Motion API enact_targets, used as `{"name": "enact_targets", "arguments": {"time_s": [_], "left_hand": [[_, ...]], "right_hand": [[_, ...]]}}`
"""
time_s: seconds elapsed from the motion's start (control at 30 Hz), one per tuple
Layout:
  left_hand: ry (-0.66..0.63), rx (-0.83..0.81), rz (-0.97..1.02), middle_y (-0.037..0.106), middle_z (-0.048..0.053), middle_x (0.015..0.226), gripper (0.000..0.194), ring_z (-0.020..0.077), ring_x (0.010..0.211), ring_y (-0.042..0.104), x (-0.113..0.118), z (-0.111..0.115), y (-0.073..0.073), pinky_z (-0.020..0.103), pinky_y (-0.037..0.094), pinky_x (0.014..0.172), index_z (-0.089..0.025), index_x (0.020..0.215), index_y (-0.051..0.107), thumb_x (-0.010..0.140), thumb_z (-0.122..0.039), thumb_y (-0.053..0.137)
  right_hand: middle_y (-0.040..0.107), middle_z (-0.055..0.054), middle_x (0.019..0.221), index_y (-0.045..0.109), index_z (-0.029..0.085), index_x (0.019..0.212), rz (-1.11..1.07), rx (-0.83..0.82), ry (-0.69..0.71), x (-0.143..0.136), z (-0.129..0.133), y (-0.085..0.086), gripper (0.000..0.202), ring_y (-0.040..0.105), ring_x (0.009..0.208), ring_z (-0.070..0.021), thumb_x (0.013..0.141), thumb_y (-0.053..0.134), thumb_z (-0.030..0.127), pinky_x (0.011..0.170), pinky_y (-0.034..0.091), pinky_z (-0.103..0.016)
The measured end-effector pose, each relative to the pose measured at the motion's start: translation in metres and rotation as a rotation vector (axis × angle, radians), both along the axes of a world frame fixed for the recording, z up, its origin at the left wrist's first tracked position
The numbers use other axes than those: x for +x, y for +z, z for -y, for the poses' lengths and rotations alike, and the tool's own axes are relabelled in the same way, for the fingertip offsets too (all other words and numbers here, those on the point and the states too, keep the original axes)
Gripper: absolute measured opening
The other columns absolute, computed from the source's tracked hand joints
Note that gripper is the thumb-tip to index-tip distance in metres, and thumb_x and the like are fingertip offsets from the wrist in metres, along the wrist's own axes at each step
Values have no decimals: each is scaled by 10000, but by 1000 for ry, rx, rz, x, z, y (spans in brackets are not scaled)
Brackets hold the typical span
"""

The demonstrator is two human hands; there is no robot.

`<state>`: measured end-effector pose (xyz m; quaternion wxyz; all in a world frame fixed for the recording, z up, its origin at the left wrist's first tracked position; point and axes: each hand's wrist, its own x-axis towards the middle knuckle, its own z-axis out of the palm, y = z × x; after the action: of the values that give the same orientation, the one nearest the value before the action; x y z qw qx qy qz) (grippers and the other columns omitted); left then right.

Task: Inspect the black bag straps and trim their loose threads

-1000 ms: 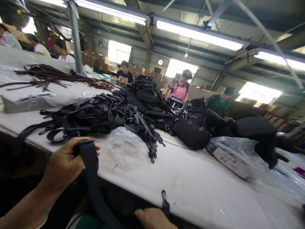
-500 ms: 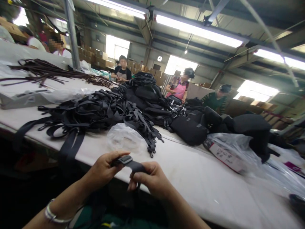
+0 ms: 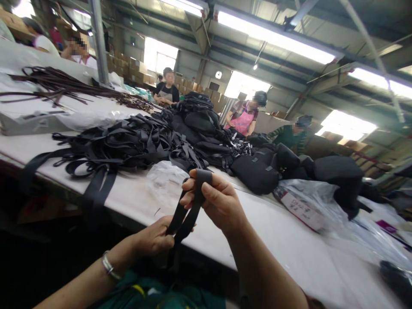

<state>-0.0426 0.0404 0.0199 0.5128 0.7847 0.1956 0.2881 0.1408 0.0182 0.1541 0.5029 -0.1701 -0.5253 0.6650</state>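
Btwn L hand (image 3: 156, 237) & R (image 3: 221, 201), blk strap (image 3: 193, 212)

On the table (image 3: 257, 240), a heap of straps (image 3: 128, 146) lies at eleven o'clock, thin strips (image 3: 77, 90) behind it at ten. At twelve, a pile of bags (image 3: 199, 122) sits behind a plastic bag (image 3: 164, 178); nearer still, a strap (image 3: 192, 212) spans the left hand (image 3: 154, 237) and right hand (image 3: 222, 201). Plastic sheeting (image 3: 309, 193) lies at one to two. Something at three, perhaps a bag (image 3: 394, 277), is blurred.
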Motion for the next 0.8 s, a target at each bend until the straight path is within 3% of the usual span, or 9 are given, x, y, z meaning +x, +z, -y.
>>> {"name": "enact_targets", "arguments": {"time_s": [0.07, 0.13, 0.23, 0.33, 0.47, 0.63, 0.8], "left_hand": [[-83, -156, -21, 715, 130, 1128, 856, 310, 992, 657, 5, 4, 1, 397, 540, 893, -151, 1261, 638, 666, -763, 712], [-104, -285, -98, 744, 88, 979, 759, 262, 855, 680, 8, 8, -4, 343, 563, 784, -144, 1212, 662, 611, -570, 849], [-75, -298, -251, 744, 29, 850, 438, 195, 726, 666, 5, 11, -13, 263, 542, 659, -167, 1088, 737, 679, -316, 784], [-103, -260, -356, 760, 7, 826, 355, 181, 710, 678, -5, 11, -19, 237, 535, 642, -202, 1007, 786, 674, -175, 663], [-164, -341, -379, 762, 23, 792, 383, 177, 648, 667, -20, 7, -28, 237, 529, 595, -191, 987, 799, 657, -153, 610], [-170, -482, -443, 718, 21, 630, 297, 180, 584, 659, -45, -1, -43, 252, 522, 598, -168, 889, 791, 664, -149, 598], [-166, -510, -472, 744, 26, 675, 201, 165, 622, 655, -75, -4, -39, 232, 496, 622, -172, 898, 787, 775, -212, 632]], "right_hand": [[753, -58, 1011, 693, 191, 1133, -26, -9, 0, 1, -1, 4, 276, 746, 796, -170, 887, 719, 315, 704, 623, -281], [751, -53, 1004, 694, 175, 1130, -61, -30, -25, 8, -3, 10, 274, 737, 755, -147, 883, 712, 292, 644, 625, -243], [735, -24, 911, 699, 135, 1080, -128, -79, -150, 30, -6, 21, 277, 676, 623, -81, 842, 741, 270, 507, 571, -153], [671, 31, 762, 692, 123, 990, -186, -178, -291, 58, -11, 27, 188, 592, 507, -29, 853, 717, 250, 418, 493, -99], [597, 82, 663, 659, 120, 972, -194, -271, -368, 88, -17, 15, 207, 553, 468, -8, 840, 741, 257, 425, 468, -89], [466, 120, 551, 672, 143, 908, -105, -245, -367, 123, -16, -5, 201, 433, 382, -6, 815, 756, 301, 445, 448, -110], [305, 113, 443, 710, 159, 757, 113, -214, -418, 155, -10, -9, 244, 250, 311, -35, 872, 685, 373, 394, 387, -175]]}}
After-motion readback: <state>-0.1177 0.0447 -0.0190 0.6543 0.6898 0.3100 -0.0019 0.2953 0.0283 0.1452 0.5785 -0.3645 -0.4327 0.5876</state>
